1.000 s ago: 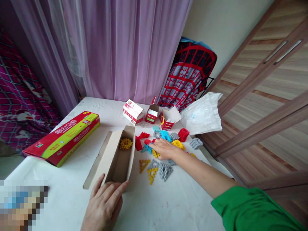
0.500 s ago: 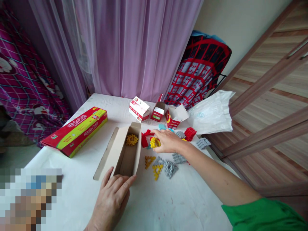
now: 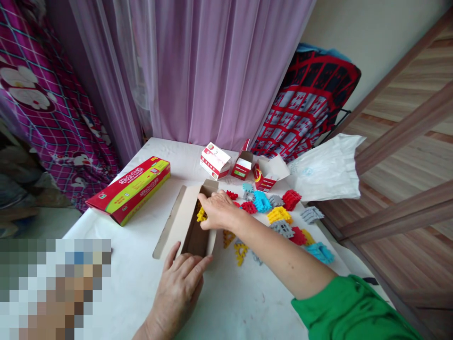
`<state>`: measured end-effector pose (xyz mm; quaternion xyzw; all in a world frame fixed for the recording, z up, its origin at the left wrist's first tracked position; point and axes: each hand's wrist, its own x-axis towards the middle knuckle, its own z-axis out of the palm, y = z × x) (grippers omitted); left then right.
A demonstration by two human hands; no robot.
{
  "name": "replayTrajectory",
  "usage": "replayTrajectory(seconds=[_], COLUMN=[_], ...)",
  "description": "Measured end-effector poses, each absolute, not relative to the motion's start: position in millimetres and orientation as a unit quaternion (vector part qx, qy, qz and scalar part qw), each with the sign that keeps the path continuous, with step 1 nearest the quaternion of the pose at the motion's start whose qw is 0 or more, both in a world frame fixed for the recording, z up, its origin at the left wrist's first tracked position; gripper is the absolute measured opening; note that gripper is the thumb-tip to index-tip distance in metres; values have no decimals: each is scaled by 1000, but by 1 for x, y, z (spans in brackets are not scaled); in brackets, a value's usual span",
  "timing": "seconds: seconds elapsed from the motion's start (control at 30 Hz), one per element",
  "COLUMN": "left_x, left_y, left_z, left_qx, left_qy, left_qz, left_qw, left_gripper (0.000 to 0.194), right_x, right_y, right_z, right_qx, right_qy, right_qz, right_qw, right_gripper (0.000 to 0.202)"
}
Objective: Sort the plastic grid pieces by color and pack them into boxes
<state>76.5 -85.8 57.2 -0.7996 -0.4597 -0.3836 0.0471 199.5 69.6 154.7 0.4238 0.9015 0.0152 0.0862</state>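
A long open cardboard box (image 3: 169,219) with a plain brown inside lies on the table, its flap folded out to the left. My left hand (image 3: 180,283) grips the near end of this box, thumb on the left side and fingers over the edge. My right hand (image 3: 219,210) reaches over the far part of the box and pinches a yellow plastic building block (image 3: 201,213), partly hidden by the fingers. Right of the box, under and around my right forearm, lie more building blocks: yellow (image 3: 279,215), blue (image 3: 262,201), red (image 3: 292,199) and grey (image 3: 282,229).
A closed red and yellow box (image 3: 129,189) lies at the table's left. Three small red and white boxes, one of them an open carton (image 3: 271,177), stand at the back. A white bag (image 3: 325,167) lies at the back right. Purple curtains (image 3: 198,71) hang behind the table.
My right hand has moved left from the loose blocks to over the open box, carrying the yellow block. My left hand stays on the box's near end. The whole view has shifted slightly.
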Motion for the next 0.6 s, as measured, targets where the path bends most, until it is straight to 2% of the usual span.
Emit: replayTrajectory(seconds=[0.17,0.37,0.47,0.6], left_x=[77,77,78,79], left_y=[-86,-85,-84,-82], left_z=[58,57,54,47], left_qx=[-798,-799,-794,-780], left_qy=[-461,-458,-457,-452], left_qz=[-386,-387,-397,-431], left_qw=[44,49,53,47], left_gripper=[34,34,34,33], right_x=[200,254,305,376], right_y=[67,67,77,94], right_z=[158,190,201,208], right_qx=[421,513,572,673], right_qy=[902,858,819,734], right_qz=[19,40,46,65], right_qw=[95,9,26,65], right_gripper=[68,40,28,25])
